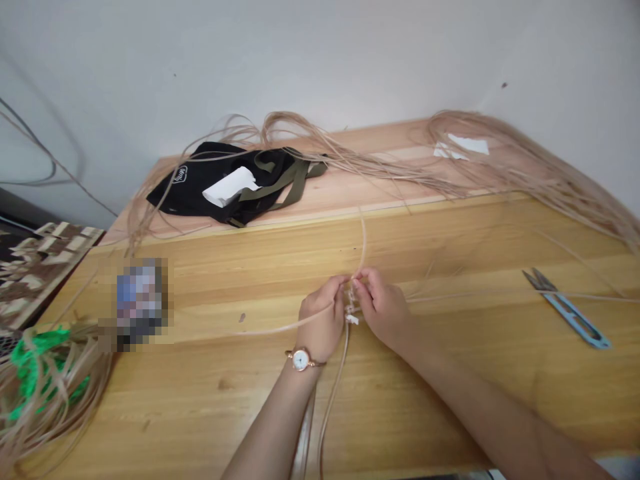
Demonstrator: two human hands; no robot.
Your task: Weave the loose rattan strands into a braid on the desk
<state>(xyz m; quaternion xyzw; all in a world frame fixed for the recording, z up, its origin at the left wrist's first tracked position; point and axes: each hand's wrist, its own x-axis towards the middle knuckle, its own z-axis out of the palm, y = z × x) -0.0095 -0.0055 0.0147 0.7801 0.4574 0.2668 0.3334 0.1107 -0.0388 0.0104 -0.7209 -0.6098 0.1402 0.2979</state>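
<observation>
Left hand (323, 317) and right hand (383, 310) pinch cane strands (295, 327) on a wooden tabletop (450, 413) by a wall (320, 60).

Cane strands (363, 247) partly hidden by fingers (367, 283)

A small round wristwatch (301, 360) sits on my left wrist (293, 377), with a white dial, a rose-gold case and a thin rose-gold band. My left forearm (270, 427) and my right forearm (480, 393) are bare.
</observation>
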